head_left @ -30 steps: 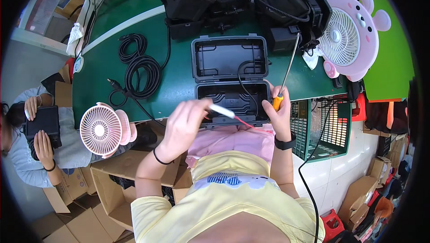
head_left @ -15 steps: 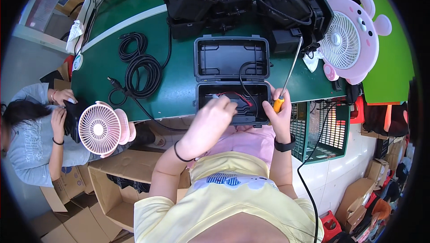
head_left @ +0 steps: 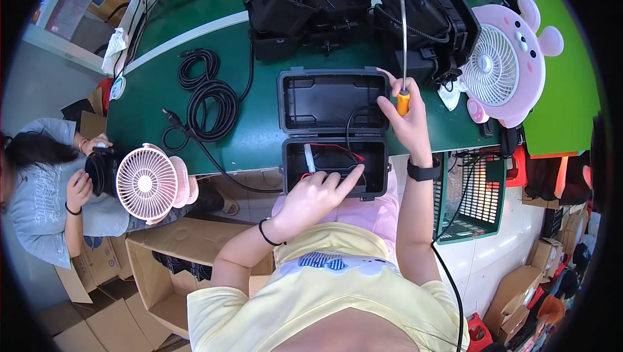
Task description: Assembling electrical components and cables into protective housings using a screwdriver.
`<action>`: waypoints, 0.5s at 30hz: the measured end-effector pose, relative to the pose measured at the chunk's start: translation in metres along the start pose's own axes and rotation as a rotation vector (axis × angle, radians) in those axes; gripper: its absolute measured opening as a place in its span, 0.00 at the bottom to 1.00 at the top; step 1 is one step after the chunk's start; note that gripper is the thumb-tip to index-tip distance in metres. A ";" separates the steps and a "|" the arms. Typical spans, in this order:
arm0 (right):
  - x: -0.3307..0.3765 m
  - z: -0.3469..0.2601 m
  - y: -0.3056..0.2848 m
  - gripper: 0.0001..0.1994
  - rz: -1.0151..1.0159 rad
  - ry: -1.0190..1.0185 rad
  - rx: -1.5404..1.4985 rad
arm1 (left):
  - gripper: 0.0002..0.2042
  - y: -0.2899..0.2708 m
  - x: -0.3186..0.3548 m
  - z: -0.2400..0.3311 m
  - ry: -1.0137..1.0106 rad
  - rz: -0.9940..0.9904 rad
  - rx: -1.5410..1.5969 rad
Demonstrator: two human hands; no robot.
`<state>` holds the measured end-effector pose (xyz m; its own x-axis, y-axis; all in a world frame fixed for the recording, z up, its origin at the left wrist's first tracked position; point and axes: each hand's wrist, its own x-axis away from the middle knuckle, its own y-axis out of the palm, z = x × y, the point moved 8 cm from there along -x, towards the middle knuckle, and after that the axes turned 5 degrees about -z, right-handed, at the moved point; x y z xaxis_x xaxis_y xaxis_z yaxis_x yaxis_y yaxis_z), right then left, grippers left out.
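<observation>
A black plastic box lies open in front of me, its lid (head_left: 332,102) tipped back on the far side and its base (head_left: 379,186) nearer me. Inside the base are thin red wires (head_left: 332,146), a black cable (head_left: 348,125) and a small whitish tube (head_left: 309,157). My left hand (head_left: 318,193) rests over the base's near edge, index finger stretched to the right, holding nothing that I can see; its thumb is hidden. My right hand (head_left: 410,121), at the lid's right edge, grips a screwdriver (head_left: 403,102) by its orange-yellow handle, with the shaft pointing away from me.
A coiled black corrugated cable (head_left: 213,112) lies at left on the green table (head_left: 259,147). Black boxes (head_left: 276,17) stand behind. A pink fan (head_left: 496,66) is at right, another fan (head_left: 148,184) at left, beside a seated person (head_left: 45,189). A green crate (head_left: 470,228) stands below right.
My right hand has moved from the base up to the lid's edge, and the screwdriver's shaft has swung more upright. My left hand has moved lower and its index finger has stretched out.
</observation>
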<state>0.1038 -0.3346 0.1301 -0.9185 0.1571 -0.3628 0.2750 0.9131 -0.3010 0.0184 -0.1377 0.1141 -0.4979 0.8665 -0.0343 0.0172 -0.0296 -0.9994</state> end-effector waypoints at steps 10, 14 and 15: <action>-0.002 -0.071 0.029 0.18 0.036 -0.225 -0.135 | 0.27 -0.010 -0.022 -0.066 -0.304 0.029 0.217; 0.000 -0.060 0.029 0.18 0.067 -0.197 -0.197 | 0.26 -0.040 -0.007 -0.050 -0.093 0.369 0.249; 0.001 -0.059 0.027 0.18 0.074 -0.205 -0.213 | 0.24 -0.045 0.004 -0.051 -0.071 0.467 0.248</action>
<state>0.0937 -0.2876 0.1732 -0.8159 0.1665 -0.5537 0.2532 0.9638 -0.0834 0.0597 -0.1078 0.1588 -0.5442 0.6970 -0.4669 0.0500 -0.5287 -0.8474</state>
